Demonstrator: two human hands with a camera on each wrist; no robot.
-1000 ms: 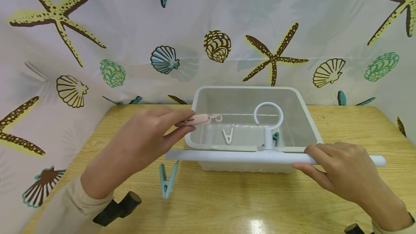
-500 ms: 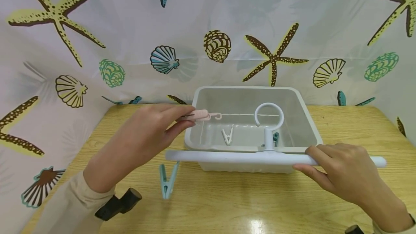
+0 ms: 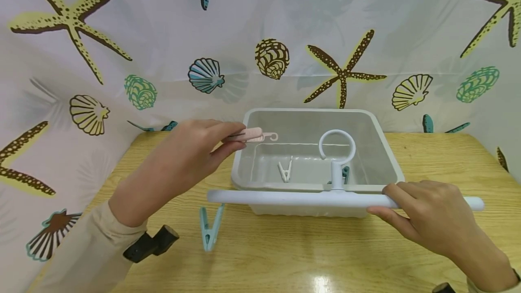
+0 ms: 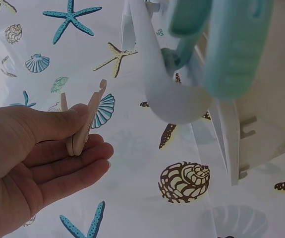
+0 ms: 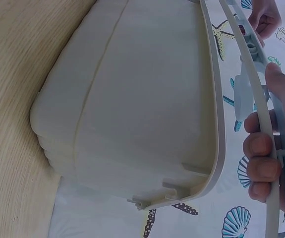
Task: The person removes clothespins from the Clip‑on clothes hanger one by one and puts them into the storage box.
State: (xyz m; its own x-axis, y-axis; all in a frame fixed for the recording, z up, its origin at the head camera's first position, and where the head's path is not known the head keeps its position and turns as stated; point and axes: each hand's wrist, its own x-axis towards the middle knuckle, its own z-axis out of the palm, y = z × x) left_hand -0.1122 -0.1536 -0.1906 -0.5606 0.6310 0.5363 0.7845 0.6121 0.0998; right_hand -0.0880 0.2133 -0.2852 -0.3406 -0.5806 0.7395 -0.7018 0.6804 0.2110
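Observation:
Between thumb and fingers, my left hand (image 3: 195, 150) pinches a pale pink clothespin (image 3: 251, 134) with a small hook at its tip, raised over the left side of the grey bin (image 3: 313, 210). The left wrist view shows the pink clothespin (image 4: 85, 124) from another side. My right hand (image 3: 431, 214) grips the right part of a pale plastic hanger (image 3: 293, 197), which crosses level before the bin, its ring hook upward. Below the hanger's left end hangs a teal clothespin (image 3: 209, 232), large and blurred in the left wrist view.
Inside the bin lie a white clothespin (image 3: 286, 171) and a dark teal one (image 3: 345, 174), partly hidden by the hanger's stem. The bin stands on a wooden table (image 3: 285, 257), near its back edge. A shell-patterned curtain (image 3: 244, 21) hangs behind.
My left hand has risen slightly with the pink clothespin, away from the hanger's bar. My right hand, the hanger and the hanging teal clothespin have stayed almost still.

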